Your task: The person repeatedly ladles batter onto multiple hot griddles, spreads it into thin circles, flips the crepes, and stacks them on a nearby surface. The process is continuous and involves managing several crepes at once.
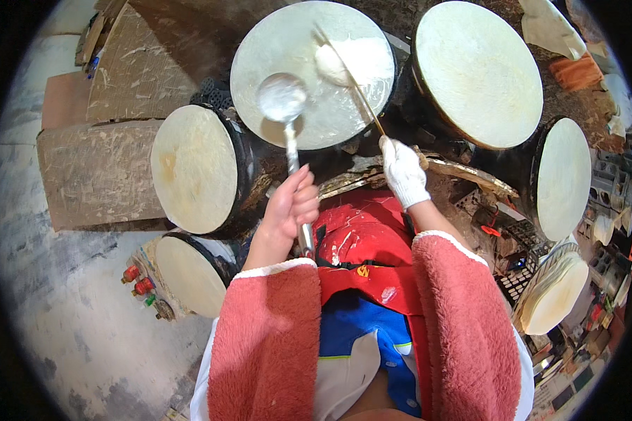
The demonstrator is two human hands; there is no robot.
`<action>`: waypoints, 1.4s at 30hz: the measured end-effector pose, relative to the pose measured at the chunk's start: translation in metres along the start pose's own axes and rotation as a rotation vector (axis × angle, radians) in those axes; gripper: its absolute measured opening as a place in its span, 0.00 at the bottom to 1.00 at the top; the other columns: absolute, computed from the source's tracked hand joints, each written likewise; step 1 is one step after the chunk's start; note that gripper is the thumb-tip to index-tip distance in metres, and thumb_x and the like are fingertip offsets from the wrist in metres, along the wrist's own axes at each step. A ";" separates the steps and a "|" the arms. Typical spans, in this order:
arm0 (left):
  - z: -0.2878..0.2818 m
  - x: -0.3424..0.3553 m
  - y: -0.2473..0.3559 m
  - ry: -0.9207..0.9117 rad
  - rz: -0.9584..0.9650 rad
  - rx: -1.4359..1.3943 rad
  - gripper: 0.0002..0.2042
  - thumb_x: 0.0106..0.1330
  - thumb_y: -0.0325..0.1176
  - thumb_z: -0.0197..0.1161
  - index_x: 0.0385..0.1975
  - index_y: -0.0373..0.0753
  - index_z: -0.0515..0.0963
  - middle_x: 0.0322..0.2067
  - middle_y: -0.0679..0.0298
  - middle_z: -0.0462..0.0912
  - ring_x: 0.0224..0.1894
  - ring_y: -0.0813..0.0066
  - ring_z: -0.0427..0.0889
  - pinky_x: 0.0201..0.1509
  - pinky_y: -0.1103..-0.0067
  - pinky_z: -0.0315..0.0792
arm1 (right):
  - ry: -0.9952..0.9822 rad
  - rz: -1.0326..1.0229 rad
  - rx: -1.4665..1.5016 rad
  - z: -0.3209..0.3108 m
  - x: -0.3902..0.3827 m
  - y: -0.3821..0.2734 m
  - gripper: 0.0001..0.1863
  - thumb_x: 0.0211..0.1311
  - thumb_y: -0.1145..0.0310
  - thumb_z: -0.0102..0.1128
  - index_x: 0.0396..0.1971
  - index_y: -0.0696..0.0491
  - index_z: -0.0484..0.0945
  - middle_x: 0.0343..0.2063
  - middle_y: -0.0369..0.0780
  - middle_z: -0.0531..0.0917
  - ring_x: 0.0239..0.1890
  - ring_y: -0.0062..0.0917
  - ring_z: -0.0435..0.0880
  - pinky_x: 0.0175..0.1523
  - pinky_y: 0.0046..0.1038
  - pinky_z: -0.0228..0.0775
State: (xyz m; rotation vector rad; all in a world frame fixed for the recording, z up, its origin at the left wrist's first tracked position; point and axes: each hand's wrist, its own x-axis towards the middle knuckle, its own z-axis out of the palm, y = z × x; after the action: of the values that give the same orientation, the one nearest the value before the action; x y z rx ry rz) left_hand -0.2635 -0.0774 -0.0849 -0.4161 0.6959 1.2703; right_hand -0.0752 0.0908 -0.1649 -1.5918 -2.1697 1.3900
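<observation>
My bare left hand [293, 205] is wrapped round the handle of a metal ladle [282, 98], whose white-coated bowl hangs over a round griddle [263, 45] straight ahead. White batter [358, 62] lies as a thick, wet patch on the right half of that griddle's pale, coated surface. In a white knitted glove, my right hand [404, 172] grips a thin stick [361, 98]. The stick slants up and left across the batter; its far tip is blurred. Whether the stick touches the batter I cannot tell.
More dark-rimmed griddles with pale round tops curve around me: far right [477, 74], right [564, 179], left [193, 168] and near left [188, 274]. A stack of thin pale rounds [558, 295] stands at the right. Red-capped bottles [142, 285] sit at the left. Cardboard [98, 175] lies beyond.
</observation>
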 end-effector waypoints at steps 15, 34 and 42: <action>0.009 0.031 0.059 0.192 0.239 0.247 0.11 0.72 0.37 0.50 0.26 0.44 0.62 0.14 0.75 0.58 0.12 0.86 0.57 0.16 0.82 0.57 | 0.045 -0.107 -0.053 -0.001 -0.005 -0.039 0.26 0.69 0.52 0.39 0.29 0.58 0.79 0.32 0.53 0.81 0.40 0.50 0.78 0.48 0.44 0.67; 0.016 -0.046 -0.029 -0.567 0.305 -0.303 0.14 0.77 0.44 0.35 0.30 0.45 0.58 0.09 0.78 0.50 0.06 0.90 0.48 0.06 0.87 0.48 | 0.087 -0.207 -0.063 -0.027 0.021 0.039 0.21 0.68 0.53 0.50 0.36 0.58 0.80 0.22 0.40 0.78 0.27 0.29 0.76 0.36 0.31 0.69; -0.011 -0.131 -0.085 -0.123 0.511 -0.422 0.13 0.75 0.44 0.46 0.27 0.47 0.63 0.10 0.80 0.50 0.08 0.91 0.48 0.08 0.87 0.47 | -0.404 -0.357 -0.038 0.027 -0.020 0.022 0.19 0.69 0.56 0.50 0.41 0.56 0.80 0.30 0.48 0.83 0.34 0.36 0.82 0.42 0.36 0.71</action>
State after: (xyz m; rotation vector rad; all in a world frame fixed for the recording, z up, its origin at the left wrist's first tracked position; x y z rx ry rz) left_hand -0.2019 -0.2012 -0.0117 -0.5151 0.4366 1.9248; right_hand -0.0660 0.0591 -0.1884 -0.9186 -2.5466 1.6611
